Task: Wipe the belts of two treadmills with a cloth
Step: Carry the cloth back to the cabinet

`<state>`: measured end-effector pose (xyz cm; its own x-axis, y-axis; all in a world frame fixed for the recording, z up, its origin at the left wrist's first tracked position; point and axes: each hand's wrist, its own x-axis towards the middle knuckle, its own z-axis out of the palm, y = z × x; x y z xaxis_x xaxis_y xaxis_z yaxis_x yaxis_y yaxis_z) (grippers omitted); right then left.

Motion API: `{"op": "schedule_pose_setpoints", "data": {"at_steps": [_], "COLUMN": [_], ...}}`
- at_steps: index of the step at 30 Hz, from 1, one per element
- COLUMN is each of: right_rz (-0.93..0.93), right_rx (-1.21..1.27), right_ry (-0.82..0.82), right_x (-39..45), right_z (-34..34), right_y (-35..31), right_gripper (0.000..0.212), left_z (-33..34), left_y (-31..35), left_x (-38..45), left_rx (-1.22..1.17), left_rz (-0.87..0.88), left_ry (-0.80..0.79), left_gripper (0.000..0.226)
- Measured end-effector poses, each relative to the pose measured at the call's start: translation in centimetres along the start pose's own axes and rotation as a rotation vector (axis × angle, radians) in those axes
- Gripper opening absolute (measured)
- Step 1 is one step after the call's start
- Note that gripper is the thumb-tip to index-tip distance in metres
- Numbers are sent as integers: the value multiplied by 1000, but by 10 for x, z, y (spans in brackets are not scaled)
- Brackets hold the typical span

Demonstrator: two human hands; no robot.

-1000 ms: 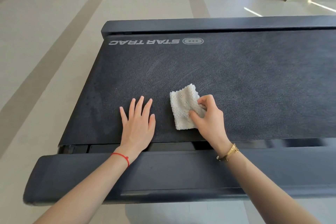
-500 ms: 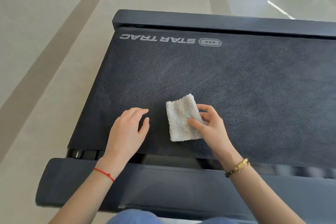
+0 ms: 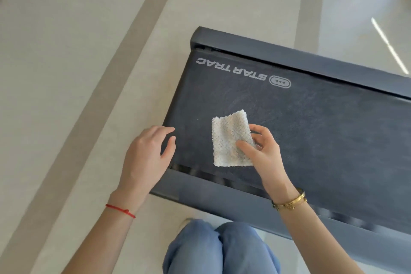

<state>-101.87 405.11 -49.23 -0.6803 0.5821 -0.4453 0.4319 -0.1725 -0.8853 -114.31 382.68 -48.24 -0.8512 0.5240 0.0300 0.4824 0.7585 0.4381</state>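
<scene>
We see the cloth (image 3: 231, 139) at the middle of the frame, over the left end of the dark treadmill belt (image 3: 322, 131). Our right hand (image 3: 261, 151) pinches its right edge between thumb and fingers. Our left hand (image 3: 148, 154), loosely curled and holding nothing, hangs at the belt's left edge, above the floor (image 3: 66, 95). Our blue-trousered knees (image 3: 220, 249) show at bottom center.

One head-worn camera peers steeply down, close over the treadmill belt (image 3: 311, 140) near its end edge.
</scene>
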Motion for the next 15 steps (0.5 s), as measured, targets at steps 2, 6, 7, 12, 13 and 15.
{"op": "schedule_pose_setpoints", "data": {"at_steps": [2,6,7,12,13,15], "right_rz": [6,-2,0,6,1,-14], "right_rx": [-11,-24,-27,-23,-20,-22], "right_ry": [-13,-68,-84,-185,-206,-246], "right_x": [-27,-95,-115,-217,-237,-271], "right_z": [4,12,13,15,14,12], "right_y": [-40,-127,-148,-254,-273,-305], "right_gripper": [37,37,37,38,38,39], "left_z": [-49,-159,-188,-330,-354,-397], "left_y": [10,36,43,81,88,102], "left_x": [-15,-51,-61,-122,-136,-161], "left_rx": [-9,-12,-15,26,27,27], "left_rz": [-27,-92,-106,-172,-194,-235], "left_ry": [4,20,26,75,92,129], "left_gripper": [20,21,20,20,20,21]}}
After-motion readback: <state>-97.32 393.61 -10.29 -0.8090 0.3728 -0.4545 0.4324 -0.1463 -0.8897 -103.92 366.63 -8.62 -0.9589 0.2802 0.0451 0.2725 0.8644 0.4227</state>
